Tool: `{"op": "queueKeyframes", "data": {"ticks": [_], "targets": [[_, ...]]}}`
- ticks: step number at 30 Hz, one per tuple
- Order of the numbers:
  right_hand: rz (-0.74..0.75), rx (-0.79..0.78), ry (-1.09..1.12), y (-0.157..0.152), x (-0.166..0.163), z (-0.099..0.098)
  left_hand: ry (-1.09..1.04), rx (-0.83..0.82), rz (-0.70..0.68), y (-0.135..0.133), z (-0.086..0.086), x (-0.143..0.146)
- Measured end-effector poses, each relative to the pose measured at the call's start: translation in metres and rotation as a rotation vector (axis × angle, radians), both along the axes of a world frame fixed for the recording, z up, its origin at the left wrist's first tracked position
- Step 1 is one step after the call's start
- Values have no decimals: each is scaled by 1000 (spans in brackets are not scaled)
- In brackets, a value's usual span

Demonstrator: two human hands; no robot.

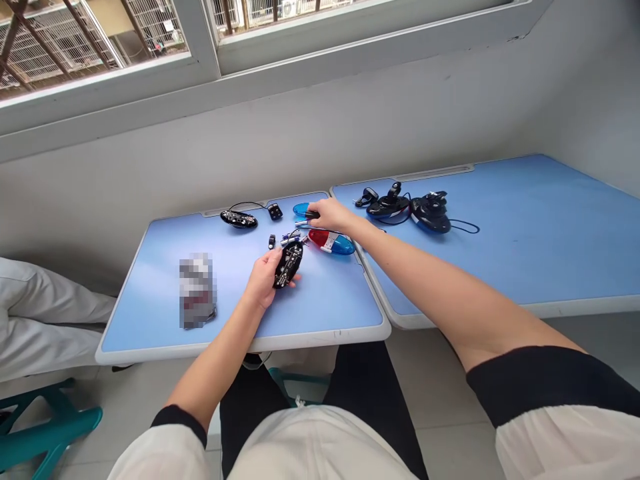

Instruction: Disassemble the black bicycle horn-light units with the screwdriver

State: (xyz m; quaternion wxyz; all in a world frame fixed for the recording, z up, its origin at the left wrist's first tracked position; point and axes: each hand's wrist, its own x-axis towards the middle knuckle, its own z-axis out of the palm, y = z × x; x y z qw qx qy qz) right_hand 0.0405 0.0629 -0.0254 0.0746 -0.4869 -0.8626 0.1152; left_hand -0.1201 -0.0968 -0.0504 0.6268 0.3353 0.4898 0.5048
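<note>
My left hand (264, 277) is closed around the edge of a black oval light housing (289, 265), tilted so that its exposed circuit board faces up. A thin wire runs from the housing's top. My right hand (330, 215) reaches to the far side of the table, its fingers pinching a small dark cylindrical piece (313, 215) whose kind I cannot make out. Behind those fingertips lies a blue oval lens cover (301, 209). Closer to me rests a red and blue lens cover (332, 242). Several batteries (290, 238) and a small black part (271, 241) lie between the hands.
Another opened black housing (239, 219) is wired to a small button box (275, 212) at the back left. Two black assembled lights (388, 205) (431, 213) with cables sit on the right table (520, 240). A blurred packet (197, 290) lies front left. A seated person's leg (55, 300) is at left.
</note>
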Motion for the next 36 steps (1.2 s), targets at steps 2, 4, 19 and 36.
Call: {"op": "queueKeyframes", "data": {"ticks": [2,4,19,36], "targets": [[6,3,-25,1,3,-6,-96,-57,-26,1,2,-3],[8,4,-39,0,3,-8,-154,-110,-39,2,5,-3],[62,-163,-125,-29,78,11,84,-71,30,-22,16,-20],[-11,0,-162,-29,63,45,589,246,215,35,36,-68]]}}
